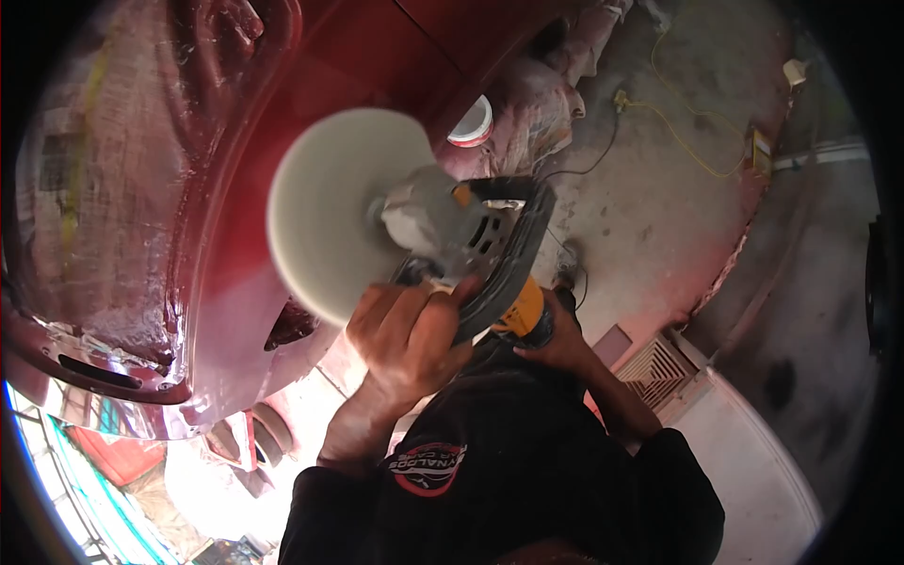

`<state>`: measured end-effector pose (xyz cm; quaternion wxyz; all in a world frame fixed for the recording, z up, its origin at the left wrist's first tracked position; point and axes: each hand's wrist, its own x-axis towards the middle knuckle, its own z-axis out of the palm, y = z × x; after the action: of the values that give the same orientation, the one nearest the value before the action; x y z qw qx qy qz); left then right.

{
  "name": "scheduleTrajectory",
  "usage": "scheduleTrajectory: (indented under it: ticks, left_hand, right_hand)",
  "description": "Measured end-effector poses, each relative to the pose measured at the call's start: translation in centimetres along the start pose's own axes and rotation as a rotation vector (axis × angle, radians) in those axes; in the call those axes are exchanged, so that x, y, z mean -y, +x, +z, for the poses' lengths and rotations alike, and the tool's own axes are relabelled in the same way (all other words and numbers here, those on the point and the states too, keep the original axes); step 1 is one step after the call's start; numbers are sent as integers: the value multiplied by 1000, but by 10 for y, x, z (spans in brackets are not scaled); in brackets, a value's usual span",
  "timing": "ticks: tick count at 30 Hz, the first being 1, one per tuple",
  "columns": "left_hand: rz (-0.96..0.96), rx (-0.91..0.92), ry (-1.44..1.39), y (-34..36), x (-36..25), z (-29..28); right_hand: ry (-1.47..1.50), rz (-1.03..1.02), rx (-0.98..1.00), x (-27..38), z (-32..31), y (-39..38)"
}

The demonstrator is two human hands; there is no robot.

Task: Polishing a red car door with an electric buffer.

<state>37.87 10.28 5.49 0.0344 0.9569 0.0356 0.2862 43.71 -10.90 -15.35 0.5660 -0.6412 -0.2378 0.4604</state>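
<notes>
Red car panel showed behind polisher and its pale pad; contact unclear. Left hand, right hand: fingers curled round polisher. Buffing apparently underway; next move likely called for steady, level guidance.

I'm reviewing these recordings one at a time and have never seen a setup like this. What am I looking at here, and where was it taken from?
There is no robot: these are a person's bare hands. The single picture comes from a wide fisheye camera worn on the head, looking down, so edges curve and the rim is dark. The left hand grips the black loop handle of a power tool; the right hand holds its yellow-and-black body. The tool's big round pale pad covers part of a red car panel; one view can't settle whether they touch. Beyond are a white container and, across the grey floor, a yellow cord.
</notes>
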Motion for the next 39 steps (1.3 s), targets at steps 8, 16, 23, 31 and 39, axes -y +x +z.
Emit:
scheduleTrajectory:
  ticks: [8,16,23,31,39]
  left_hand:
    - [-4,-52,-23,22,2,2]
    - [25,-119,-138,66,16,36]
    - [11,-158,-53,9,11,2]
    - [-16,-41,-66,9,8,-10]
    - [62,-70,-102,83,2,41]
  right_hand:
    - [-90,1,20,26,-10,5]
    - [-8,-14,-192,44,-38,27]
    - [-126,-100,-50,28,-21,16]
    - [-91,-49,12,40,-22,11]
    - [-32,-30,-118,42,-75,32]
